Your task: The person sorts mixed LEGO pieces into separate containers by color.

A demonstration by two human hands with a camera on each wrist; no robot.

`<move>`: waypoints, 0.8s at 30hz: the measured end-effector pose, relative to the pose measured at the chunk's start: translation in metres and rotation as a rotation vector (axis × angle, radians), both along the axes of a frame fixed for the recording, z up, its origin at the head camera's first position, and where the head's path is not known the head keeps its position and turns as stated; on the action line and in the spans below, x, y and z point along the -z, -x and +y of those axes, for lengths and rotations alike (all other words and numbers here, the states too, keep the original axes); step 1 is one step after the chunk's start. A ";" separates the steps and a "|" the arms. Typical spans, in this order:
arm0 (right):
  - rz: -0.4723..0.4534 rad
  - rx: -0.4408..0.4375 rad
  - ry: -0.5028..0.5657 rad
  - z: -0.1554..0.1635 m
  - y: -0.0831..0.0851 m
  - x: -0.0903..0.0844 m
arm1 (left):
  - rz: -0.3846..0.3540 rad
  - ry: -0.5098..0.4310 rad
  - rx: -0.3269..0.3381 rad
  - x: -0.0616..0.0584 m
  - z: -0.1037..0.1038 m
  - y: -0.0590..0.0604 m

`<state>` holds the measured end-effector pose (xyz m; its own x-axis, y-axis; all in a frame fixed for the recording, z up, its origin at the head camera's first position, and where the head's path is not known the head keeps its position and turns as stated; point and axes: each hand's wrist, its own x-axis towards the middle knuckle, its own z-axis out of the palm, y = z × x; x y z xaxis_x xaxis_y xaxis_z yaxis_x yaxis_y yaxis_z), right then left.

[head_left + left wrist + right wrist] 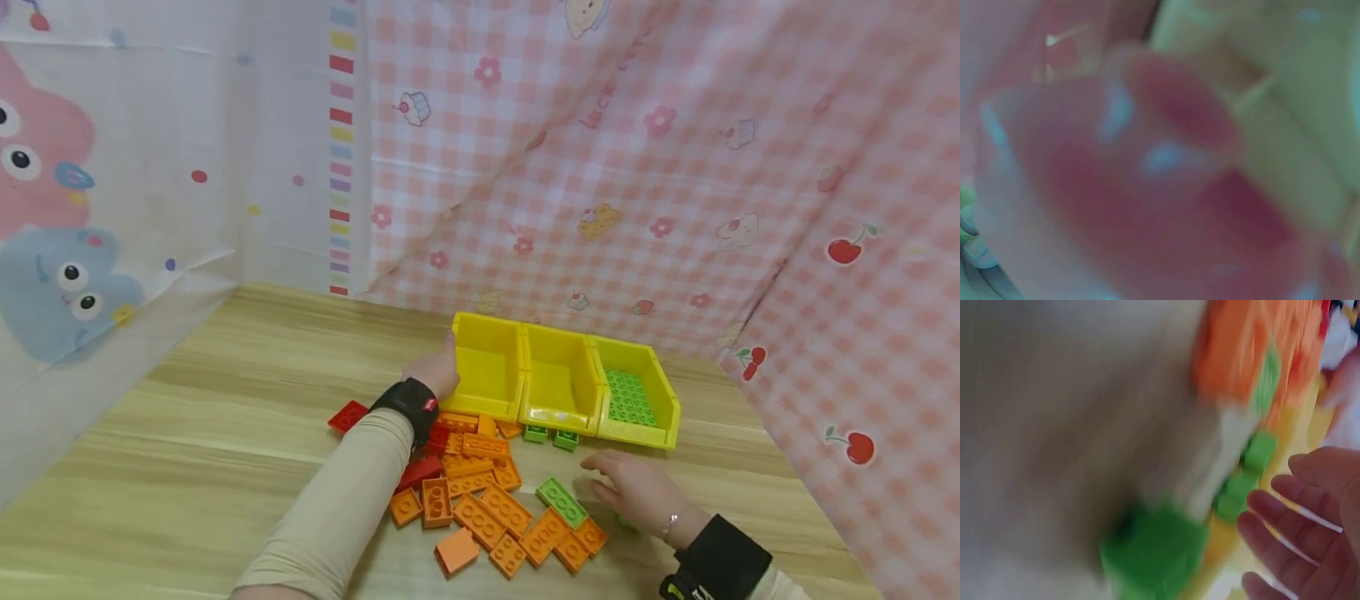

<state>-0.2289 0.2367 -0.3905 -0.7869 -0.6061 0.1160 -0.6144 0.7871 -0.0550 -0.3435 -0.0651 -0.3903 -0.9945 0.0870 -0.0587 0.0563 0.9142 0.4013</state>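
My left hand grips the left side of the leftmost yellow bin, thumb raised along its wall. In the left wrist view, a blurred red brick fills most of the picture, and curled fingertips show at the left edge. My right hand hovers over the table in front of the right bin, fingers spread and holding nothing. Beside it lies a light green brick. A darker green block is near those fingers in the right wrist view, partly hidden by my hand in the head view.
Several orange bricks and a few red bricks are heaped on the wooden table. Two small green bricks sit before the middle bin. Green studded pieces lie in the right bin. Patterned cloth hangs behind.
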 end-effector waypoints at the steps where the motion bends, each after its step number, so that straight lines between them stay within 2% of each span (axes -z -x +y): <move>1: -0.030 0.006 0.003 -0.005 -0.004 0.003 | -0.001 0.002 -0.002 0.000 0.000 0.000; 4: -0.090 0.019 0.012 -0.017 -0.012 0.011 | 0.010 0.009 -0.005 0.000 -0.001 -0.001; 9: -0.074 0.065 -0.002 -0.029 -0.018 0.019 | 0.021 0.023 -0.008 0.000 0.002 0.000; 13: -0.060 0.097 0.005 -0.035 -0.017 0.022 | 0.015 0.021 -0.019 0.001 0.002 0.001; 17: -0.085 0.114 0.014 -0.039 -0.015 0.023 | 0.005 0.022 -0.014 0.001 0.002 0.002; 24: -0.079 0.090 0.008 -0.040 -0.012 0.024 | -0.034 0.030 -0.009 -0.001 0.002 0.003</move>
<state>-0.2169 0.1969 -0.4140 -0.8452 -0.5316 0.0560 -0.5344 0.8385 -0.1066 -0.3465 -0.0634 -0.3897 -0.9926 0.0760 -0.0948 0.0350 0.9262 0.3753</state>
